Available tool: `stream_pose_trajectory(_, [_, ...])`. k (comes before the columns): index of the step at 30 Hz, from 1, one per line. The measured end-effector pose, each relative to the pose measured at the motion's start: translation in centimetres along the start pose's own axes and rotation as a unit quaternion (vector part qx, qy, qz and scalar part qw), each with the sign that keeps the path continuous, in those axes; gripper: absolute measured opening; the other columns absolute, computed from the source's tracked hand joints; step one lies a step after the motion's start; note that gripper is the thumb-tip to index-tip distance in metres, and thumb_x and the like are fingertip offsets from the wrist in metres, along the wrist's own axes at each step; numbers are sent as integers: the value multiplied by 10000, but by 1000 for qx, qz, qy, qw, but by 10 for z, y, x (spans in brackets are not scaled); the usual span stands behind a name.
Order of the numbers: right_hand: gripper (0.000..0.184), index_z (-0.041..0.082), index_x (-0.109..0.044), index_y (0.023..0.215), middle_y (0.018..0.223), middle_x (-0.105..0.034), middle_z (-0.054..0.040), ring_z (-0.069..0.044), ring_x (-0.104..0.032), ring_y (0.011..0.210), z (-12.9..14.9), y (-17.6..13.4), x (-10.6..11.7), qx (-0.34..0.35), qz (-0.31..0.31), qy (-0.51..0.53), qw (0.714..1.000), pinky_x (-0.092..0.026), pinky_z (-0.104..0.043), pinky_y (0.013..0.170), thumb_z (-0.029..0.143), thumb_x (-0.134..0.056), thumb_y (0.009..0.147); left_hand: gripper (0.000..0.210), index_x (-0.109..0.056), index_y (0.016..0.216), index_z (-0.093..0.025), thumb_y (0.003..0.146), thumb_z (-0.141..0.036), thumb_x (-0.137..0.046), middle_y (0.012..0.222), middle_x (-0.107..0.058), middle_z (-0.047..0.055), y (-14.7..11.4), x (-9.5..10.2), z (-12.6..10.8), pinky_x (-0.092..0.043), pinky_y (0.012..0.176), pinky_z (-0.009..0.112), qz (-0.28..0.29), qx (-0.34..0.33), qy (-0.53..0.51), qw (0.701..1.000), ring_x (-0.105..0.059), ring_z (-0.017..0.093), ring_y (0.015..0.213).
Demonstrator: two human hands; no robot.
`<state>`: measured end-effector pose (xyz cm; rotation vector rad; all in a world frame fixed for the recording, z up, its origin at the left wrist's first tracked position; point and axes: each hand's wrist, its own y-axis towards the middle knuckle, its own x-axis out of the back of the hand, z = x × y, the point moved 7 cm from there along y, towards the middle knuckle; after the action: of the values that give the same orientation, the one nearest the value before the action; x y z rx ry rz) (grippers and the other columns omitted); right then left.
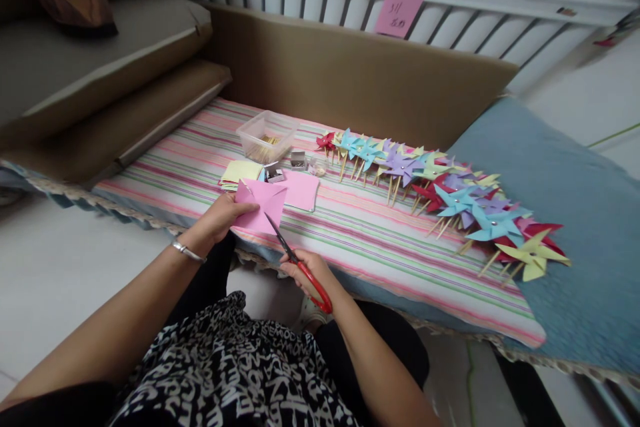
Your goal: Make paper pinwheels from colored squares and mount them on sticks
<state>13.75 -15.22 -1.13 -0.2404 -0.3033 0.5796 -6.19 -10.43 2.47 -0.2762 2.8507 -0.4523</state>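
Note:
My left hand [223, 216] pinches a pink square of paper [267, 197] by its left side, thumb on top. Slits run in from the paper's upper corners. In my right hand [310, 269] is a pair of scissors [283, 240] with red handles, its dark blades pointing up and left to the paper's lower part. Whether the blades touch the paper I cannot tell. Just behind lie a stack of pink paper [303, 191] and a stack of yellow paper [241, 173], with a small open box [275, 173] between them.
A clear plastic tub [267, 137] holds thin wooden sticks. Beside it are another small box [298, 160] and a small clear container [318, 167]. Many colourful paper pinwheels [400, 163] lie in a long row on the striped cloth [380, 253]. Brown boards [350, 73] stand behind.

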Motion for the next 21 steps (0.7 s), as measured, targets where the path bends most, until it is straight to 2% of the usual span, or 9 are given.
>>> stream_pose_trajectory(8, [229, 188, -611, 880, 502, -451, 70, -69, -395, 385, -5, 6, 1, 20, -4, -40, 999, -304, -193, 392, 388, -613, 768, 302, -696, 783, -103, 516, -202, -797, 751, -729, 96, 2, 1, 3, -535, 653, 300, 6, -8, 11, 1000, -668, 201, 626])
stream_pose_trajectory(11, [236, 196, -600, 943, 529, -481, 64, -74, -421, 391, -14, 9, 0, 26, 12, -66, 997, -336, -192, 399, 365, -604, 777, 317, -695, 790, -105, 508, -204, -798, 762, -732, 101, 5, 6, 5, -542, 658, 313, 1, -3, 11, 1000, -674, 213, 637])
stream_pose_trajectory(15, [273, 211, -562, 1063, 625, -561, 41, -101, -535, 473, -21, 6, -4, 54, 64, -81, 993, -428, -214, 474, 265, -570, 796, 296, -682, 742, -109, 478, -170, -801, 674, -717, 78, 9, 30, -5, -538, 572, 292, -40, 4, 3, 999, -653, 199, 558])
stream_pose_trajectory(18, [345, 218, -542, 1134, 767, -635, 6, -128, -618, 664, -20, 1, -6, 93, 116, -70, 986, -485, -248, 637, 166, -532, 793, 307, -687, 756, -113, 471, -153, -796, 656, -713, 78, 8, 51, -16, -530, 523, 295, -61, 18, 9, 998, -641, 203, 524])
stream_pose_trajectory(20, [374, 220, -538, 1151, 865, -652, -11, -136, -623, 767, -17, 1, -1, 112, 118, -65, 984, -484, -263, 715, 156, -546, 783, 293, -692, 755, -113, 484, -164, -792, 666, -716, 84, 6, 58, -18, -526, 525, 291, -53, 35, 31, 997, -642, 205, 533])
stream_pose_trajectory(21, [368, 220, -538, 1146, 893, -649, -15, -136, -619, 778, -15, 4, 3, 116, 99, -62, 986, -482, -267, 726, 174, -561, 781, 281, -693, 748, -111, 492, -173, -790, 671, -718, 87, 5, 58, -15, -525, 535, 289, -40, 49, 48, 997, -645, 206, 545])
